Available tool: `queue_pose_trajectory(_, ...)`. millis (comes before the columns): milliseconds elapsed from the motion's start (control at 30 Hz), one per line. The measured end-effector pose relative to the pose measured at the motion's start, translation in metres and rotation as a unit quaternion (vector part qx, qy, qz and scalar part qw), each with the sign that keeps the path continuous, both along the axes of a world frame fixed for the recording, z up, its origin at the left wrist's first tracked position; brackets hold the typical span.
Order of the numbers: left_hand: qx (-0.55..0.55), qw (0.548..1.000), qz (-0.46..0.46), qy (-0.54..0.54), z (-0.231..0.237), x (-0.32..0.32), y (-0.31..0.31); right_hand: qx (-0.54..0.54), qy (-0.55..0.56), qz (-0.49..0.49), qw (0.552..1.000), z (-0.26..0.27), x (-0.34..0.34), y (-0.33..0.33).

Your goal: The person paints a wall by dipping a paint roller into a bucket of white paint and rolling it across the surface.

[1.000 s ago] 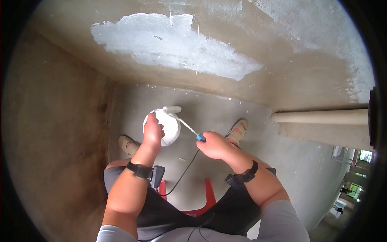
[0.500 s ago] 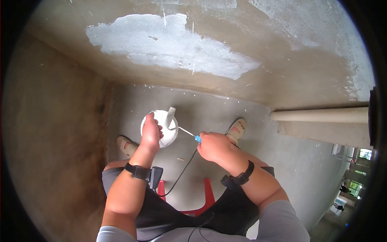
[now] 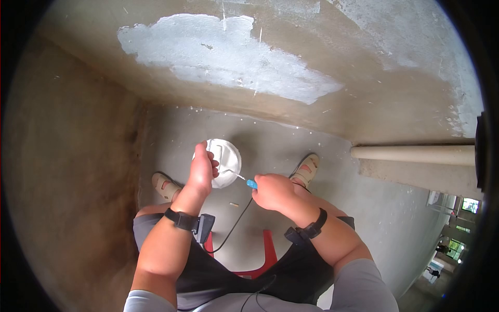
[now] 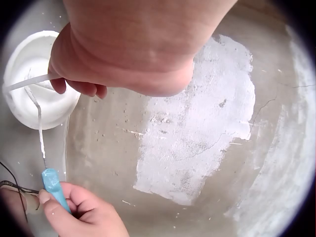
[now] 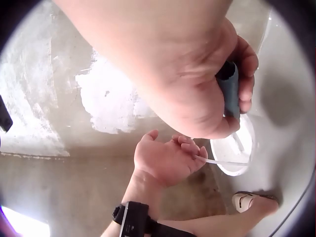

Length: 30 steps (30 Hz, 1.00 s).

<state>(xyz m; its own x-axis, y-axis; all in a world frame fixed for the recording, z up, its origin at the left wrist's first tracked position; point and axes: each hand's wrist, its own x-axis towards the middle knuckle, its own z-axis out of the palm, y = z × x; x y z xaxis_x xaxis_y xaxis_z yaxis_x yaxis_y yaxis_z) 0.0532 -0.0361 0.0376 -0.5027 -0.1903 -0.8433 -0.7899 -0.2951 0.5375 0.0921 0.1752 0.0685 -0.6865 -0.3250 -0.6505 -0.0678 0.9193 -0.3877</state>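
My left hand (image 3: 201,165) grips the white bail handle (image 4: 30,81) of a small white bucket (image 3: 236,156); the strip runs from my fingers to the rim in the left wrist view. In my right hand (image 3: 274,191) is a paint roller, gripped by its blue handle (image 4: 53,183). Its white-coated metal rod (image 4: 41,133) slants over the rim into the bucket. The white roller head (image 3: 218,154) is inside the bucket, partly hidden behind my left fingers in the head view.
A wall ahead bears a patch of white paint (image 3: 223,54). Another bare wall (image 3: 73,140) rises at left. Sandalled feet (image 3: 165,187) flank the bucket. A pale pipe (image 3: 410,152) runs along the right. Red chair legs (image 3: 269,248) and a black cable (image 3: 236,224) show below.
The roller head has swung from pointing right across the rim, to pointing away, to sitting inside the bucket. Bucket and left hand have shifted slightly right; the right hand stays nearly in place.
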Motion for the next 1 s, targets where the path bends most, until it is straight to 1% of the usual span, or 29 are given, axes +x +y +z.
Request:
queue_pose_trajectory(33, 0.0, 1.0, -0.001, 0.0, -0.001, 0.0, 0.0, -0.014, -0.033, -0.015, 0.999, 0.002, -0.002, 0.0)
queue_pose_trajectory(67, 0.002, 1.0, 0.004, 0.004, -0.002, 0.0, 0.001, -0.014, -0.033, -0.017, 0.999, -0.002, -0.004, 0.003)
queue_pose_trajectory(133, 0.004, 1.0, 0.007, 0.008, -0.003, -0.001, 0.002, -0.074, -0.125, -0.042, 0.988, -0.01, -0.007, 0.009)
queue_pose_trajectory(167, 0.001, 1.0, 0.015, 0.012, -0.004, -0.001, 0.003, -0.074, -0.125, -0.043, 0.988, -0.011, -0.009, 0.012)
queue_pose_trajectory(233, -0.002, 1.0, 0.022, 0.016, -0.002, -0.003, 0.005, -0.133, -0.271, -0.13, 0.944, -0.006, -0.014, 0.015)
queue_pose_trajectory(267, -0.012, 0.999, 0.025, 0.024, -0.001, -0.003, 0.006, -0.133, -0.271, -0.13, 0.944, -0.011, -0.012, 0.018)
queue_pose_trajectory(333, -0.023, 0.999, 0.028, 0.031, 0.0, -0.003, 0.006, -0.205, -0.308, -0.267, 0.89, -0.025, -0.005, 0.022)
queue_pose_trajectory(367, -0.028, 0.998, 0.038, 0.032, -0.001, -0.005, 0.006, -0.205, -0.309, -0.267, 0.889, -0.03, -0.004, 0.026)
queue_pose_trajectory(433, -0.033, 0.998, 0.046, 0.033, -0.003, -0.005, 0.003, -0.255, -0.349, -0.316, 0.844, -0.033, -0.007, 0.032)
queue_pose_trajectory(500, -0.019, 0.997, 0.067, 0.037, -0.004, -0.006, 0.001, -0.262, -0.349, -0.331, 0.837, -0.034, -0.007, 0.033)
queue_pose_trajectory(533, -0.013, 0.995, 0.09, 0.038, 0.0, -0.005, 0.003, -0.282, -0.355, -0.344, 0.822, -0.037, -0.005, 0.035)
queue_pose_trajectory(567, -0.013, 0.995, 0.089, 0.038, 0.002, -0.006, 0.003, -0.302, -0.361, -0.357, 0.807, -0.04, -0.004, 0.035)
queue_pose_trajectory(600, 0.007, 0.994, 0.102, 0.045, 0.003, -0.006, 0.003, -0.302, -0.361, -0.357, 0.807, -0.044, -0.003, 0.036)
queue_pose_trajectory(667, 0.027, 0.992, 0.114, 0.052, 0.008, -0.008, 0.003, -0.389, -0.366, -0.409, 0.74, -0.047, -0.001, 0.036)
queue_pose_trajectory(700, 0.048, 0.989, 0.131, 0.055, 0.012, -0.009, 0.005, -0.389, -0.366, -0.409, 0.74, -0.047, -0.002, 0.036)
queue_pose_trajectory(767, 0.068, 0.985, 0.148, 0.057, 0.015, -0.01, 0.007, -0.376, -0.342, -0.382, 0.772, -0.046, -0.004, 0.037)
queue_pose_trajectory(800, 0.077, 0.984, 0.152, 0.058, 0.016, -0.011, 0.007, -0.376, -0.342, -0.382, 0.772, -0.047, -0.003, 0.036)
queue_pose_trajectory(867, 0.085, 0.982, 0.157, 0.059, 0.017, -0.012, 0.008, -0.363, -0.292, -0.337, 0.819, -0.052, 0.0, 0.034)
queue_pose_trajectory(900, 0.091, 0.982, 0.157, 0.058, 0.019, -0.012, 0.009, -0.362, -0.292, -0.336, 0.819, -0.055, 0.001, 0.033)
queue_pose_trajectory(967, 0.097, 0.981, 0.16, 0.058, 0.022, -0.014, 0.011, -0.344, -0.252, -0.306, 0.851, -0.059, 0.002, 0.031)
queue_pose_trajectory(1000, 0.098, 0.981, 0.157, 0.057, 0.024, -0.014, 0.012, -0.343, -0.252, -0.306, 0.851, -0.059, 0.003, 0.03)
